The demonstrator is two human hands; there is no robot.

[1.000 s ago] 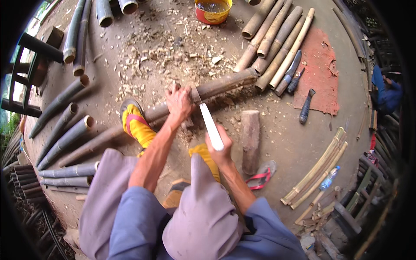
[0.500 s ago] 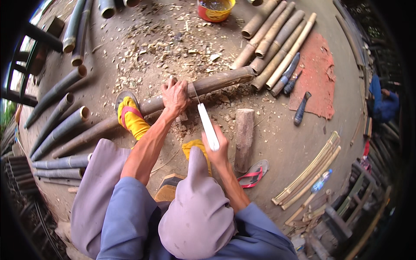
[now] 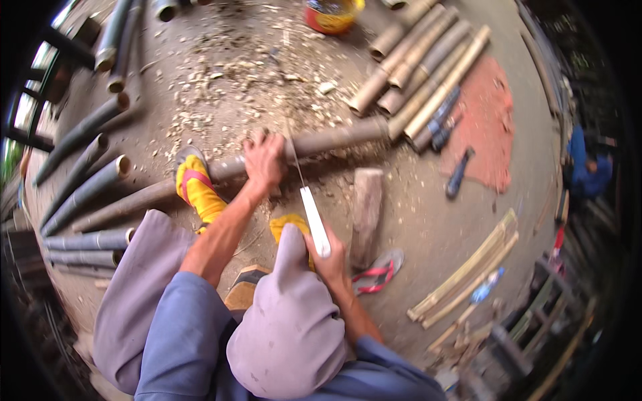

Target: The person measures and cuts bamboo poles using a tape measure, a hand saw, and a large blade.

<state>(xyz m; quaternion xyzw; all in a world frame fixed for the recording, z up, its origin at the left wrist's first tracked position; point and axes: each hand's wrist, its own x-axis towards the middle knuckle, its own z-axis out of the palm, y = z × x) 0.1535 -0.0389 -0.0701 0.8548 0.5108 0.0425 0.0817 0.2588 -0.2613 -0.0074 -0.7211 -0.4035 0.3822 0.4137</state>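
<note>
A long brown bamboo pole (image 3: 338, 139) lies slantwise across the ground in front of me. My left hand (image 3: 266, 160) is closed around it near its middle. Just right of that hand, the thin blade of a handsaw (image 3: 313, 217) crosses the pole. My right hand (image 3: 329, 259) is wrapped around the saw's white handle, close to my knee. On the left, my foot in a yellow sock and sandal (image 3: 198, 190) rests over the pole. What lies beneath my left palm is hidden.
Wood chips (image 3: 234, 87) litter the ground beyond the pole. Cut bamboo lengths (image 3: 428, 63) lie at the upper right, beside dark-handled knives (image 3: 459, 175) and a red mat (image 3: 491, 127). A wooden block (image 3: 367, 207) and loose sandal (image 3: 380, 273) are near my right hand. A person (image 3: 592, 164) sits far right.
My right hand has drawn the saw back toward me, so more blade shows on my side of the pole. My left hand still grips the pole. The whole view has shifted slightly.
</note>
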